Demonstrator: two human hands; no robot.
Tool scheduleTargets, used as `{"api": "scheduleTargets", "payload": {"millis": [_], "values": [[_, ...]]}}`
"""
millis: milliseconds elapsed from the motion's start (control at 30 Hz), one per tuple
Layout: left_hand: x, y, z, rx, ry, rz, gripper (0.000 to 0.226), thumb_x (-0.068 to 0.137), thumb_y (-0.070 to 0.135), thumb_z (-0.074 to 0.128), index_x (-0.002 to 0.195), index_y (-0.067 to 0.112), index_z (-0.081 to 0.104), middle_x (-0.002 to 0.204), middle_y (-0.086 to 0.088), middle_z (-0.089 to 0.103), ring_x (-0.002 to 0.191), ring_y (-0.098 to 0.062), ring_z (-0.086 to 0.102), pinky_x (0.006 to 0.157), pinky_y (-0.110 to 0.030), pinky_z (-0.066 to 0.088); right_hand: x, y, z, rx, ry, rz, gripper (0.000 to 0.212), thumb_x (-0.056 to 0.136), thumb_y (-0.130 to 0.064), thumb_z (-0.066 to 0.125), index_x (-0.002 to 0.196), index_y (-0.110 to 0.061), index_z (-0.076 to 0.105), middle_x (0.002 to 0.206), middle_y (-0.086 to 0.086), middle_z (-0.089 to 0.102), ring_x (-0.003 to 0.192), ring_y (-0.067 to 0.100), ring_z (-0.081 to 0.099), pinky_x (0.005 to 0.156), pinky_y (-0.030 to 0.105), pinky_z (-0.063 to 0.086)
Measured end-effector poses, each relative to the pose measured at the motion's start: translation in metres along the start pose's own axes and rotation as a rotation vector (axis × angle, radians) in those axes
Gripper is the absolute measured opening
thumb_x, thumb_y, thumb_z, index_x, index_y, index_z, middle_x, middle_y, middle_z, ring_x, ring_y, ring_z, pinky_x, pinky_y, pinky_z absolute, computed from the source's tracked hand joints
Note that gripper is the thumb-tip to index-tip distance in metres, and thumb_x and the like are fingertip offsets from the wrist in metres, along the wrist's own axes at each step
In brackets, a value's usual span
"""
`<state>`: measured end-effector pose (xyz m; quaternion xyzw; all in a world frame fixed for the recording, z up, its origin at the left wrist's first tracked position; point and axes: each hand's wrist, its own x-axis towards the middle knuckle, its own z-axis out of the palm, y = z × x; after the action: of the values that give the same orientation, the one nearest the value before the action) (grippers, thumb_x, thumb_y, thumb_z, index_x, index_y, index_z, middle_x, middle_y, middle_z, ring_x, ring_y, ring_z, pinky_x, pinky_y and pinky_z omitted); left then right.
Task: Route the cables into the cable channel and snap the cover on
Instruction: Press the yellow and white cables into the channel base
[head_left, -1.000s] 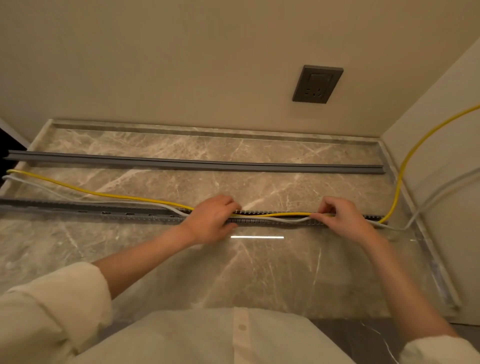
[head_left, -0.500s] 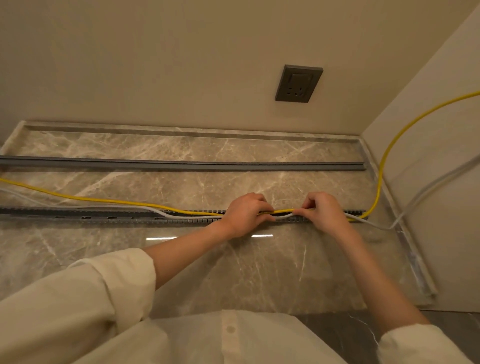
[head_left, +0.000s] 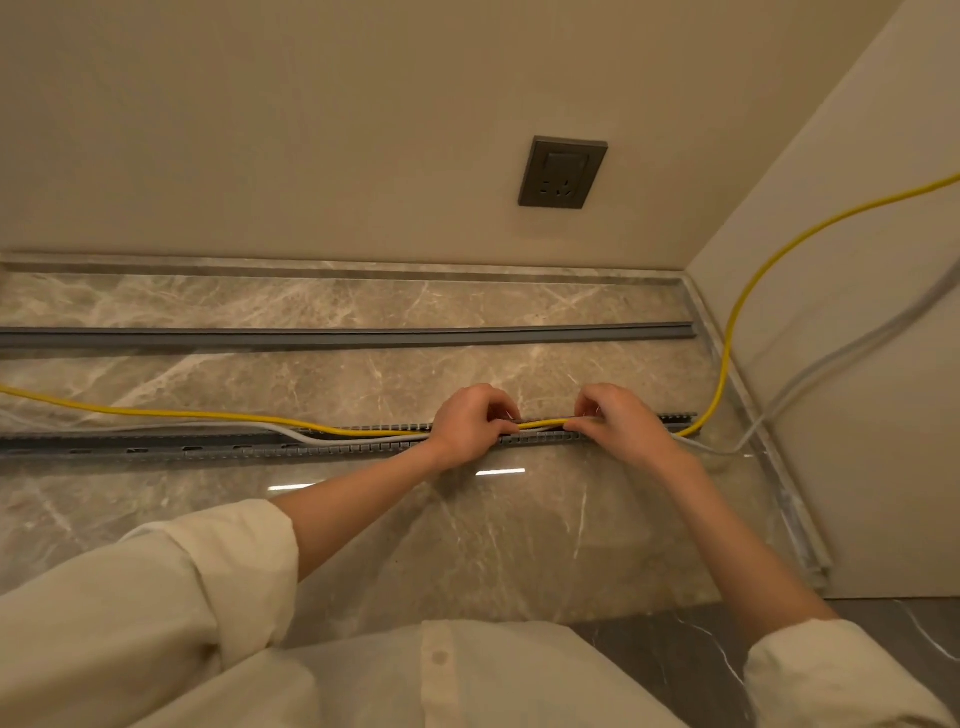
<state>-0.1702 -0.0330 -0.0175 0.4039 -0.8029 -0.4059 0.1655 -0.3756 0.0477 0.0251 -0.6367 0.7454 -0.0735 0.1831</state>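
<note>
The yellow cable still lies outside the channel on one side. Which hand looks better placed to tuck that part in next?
Probably the left hand: the yellow cable lies loose outside the channel on its side, while the right hand pinches it near the far end.

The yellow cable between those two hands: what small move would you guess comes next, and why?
Probably pressing that short stretch of yellow cable down into the slotted channel. Both the left hand and right hand pinch it right over the channel, while further left it lies outside on the marble. The cover lies apart, unused.
</note>
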Motion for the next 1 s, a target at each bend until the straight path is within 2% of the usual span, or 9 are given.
{"api": "scheduleTargets", "payload": {"millis": [167,367,467,567,667,733,867,933,1000], "values": [[0.0,-0.004,0.003,0.036,0.007,-0.03,0.013,0.075,0.026,0.075,0.087,0.027,0.072,0.08,0.014,0.059,0.075,-0.004,0.056,0.06,-0.021,0.041,-0.012,0.026,-0.01,0.035,-0.021,-0.004,0.023,0.073,-0.008,0.071,0.084,-0.021,0.056,0.082,-0.003,0.055,0.074,0.013,0.053,0.065,0.022,0.04],[0.0,-0.003,0.0,0.002,0.014,-0.013,0.012,0.08,0.037,0.066,0.084,0.028,0.073,0.079,0.015,0.062,0.072,-0.004,0.06,0.068,-0.032,0.054,-0.036,0.062,-0.03,0.108,0.119,0.029,0.02,0.07,-0.003,0.078,0.083,-0.011,0.065,0.074,0.005,0.064,0.068,0.024,0.059,0.063,0.03,0.046],[0.0,0.005,0.008,0.122,0.035,0.139,0.026,0.081,0.041,0.064,0.099,0.023,0.07,0.088,0.004,0.063,0.082,-0.011,0.058,0.071,-0.033,0.051,-0.039,0.063,-0.032,0.039,0.15,-0.087,0.018,0.078,-0.003,0.073,0.096,-0.002,0.073,0.081,0.016,0.066,0.075,0.03,0.063,0.071,0.036,0.047],[0.002,0.017,0.02,0.238,-0.034,0.367,0.04,0.084,0.034,0.064,0.12,0.018,0.061,0.107,-0.007,0.062,0.098,-0.022,0.055,0.08,-0.035,0.048,-0.04,0.061,-0.032,-0.006,0.117,-0.107,0.022,0.086,-0.007,0.065,0.108,-0.004,0.07,0.087,0.019,0.068,0.082,0.033,0.064,0.074,0.036,0.047],[0.007,0.026,0.034,0.329,-0.105,0.488,0.048,0.086,0.023,0.062,0.131,0.015,0.051,0.12,-0.012,0.058,0.108,-0.027,0.052,0.085,-0.038,0.046,-0.04,0.058,-0.034,-0.053,0.038,-0.02,0.022,0.092,-0.02,0.059,0.111,-0.015,0.07,0.098,0.008,0.074,0.091,0.026,0.066,0.076,0.035,0.049],[0.009,0.028,0.042,0.335,-0.111,0.507,0.046,0.087,0.015,0.059,0.132,0.011,0.05,0.124,-0.014,0.056,0.11,-0.03,0.05,0.087,-0.04,0.046,-0.035,0.054,-0.037,-0.063,-0.037,0.085,0.02,0.092,-0.026,0.057,0.104,-0.021,0.072,0.09,0.001,0.074,0.083,0.021,0.066,0.07,0.034,0.049],[0.01,0.021,0.048,0.405,-0.117,0.534,0.047,0.091,0.007,0.052,0.137,0.011,0.044,0.127,-0.014,0.053,0.113,-0.028,0.047,0.093,-0.037,0.045,-0.014,0.047,-0.044,-0.022,-0.18,0.269,0.019,0.086,-0.024,0.059,0.079,-0.016,0.074,0.053,-0.005,0.057,0.056,0.014,0.053,0.05,0.027,0.034],[0.009,0.02,0.048,0.432,-0.12,0.565,0.051,0.091,0.006,0.053,0.139,0.014,0.041,0.127,-0.014,0.052,0.112,-0.028,0.047,0.093,-0.035,0.045,-0.002,0.043,-0.047,0.032,-0.211,0.347,0.015,0.084,-0.019,0.062,0.081,-0.014,0.076,0.053,-0.008,0.056,0.053,0.009,0.049,0.049,0.024,0.035],[0.009,0.02,0.047,0.442,-0.116,0.589,0.05,0.09,0.006,0.055,0.138,0.015,0.043,0.126,-0.015,0.053,0.111,-0.028,0.048,0.091,-0.036,0.045,0.008,0.04,-0.05,0.058,-0.258,0.395,0.016,0.082,-0.015,0.064,0.084,-0.003,0.075,0.061,0.004,0.063,0.055,0.012,0.05,0.052,0.023,0.038]]}}
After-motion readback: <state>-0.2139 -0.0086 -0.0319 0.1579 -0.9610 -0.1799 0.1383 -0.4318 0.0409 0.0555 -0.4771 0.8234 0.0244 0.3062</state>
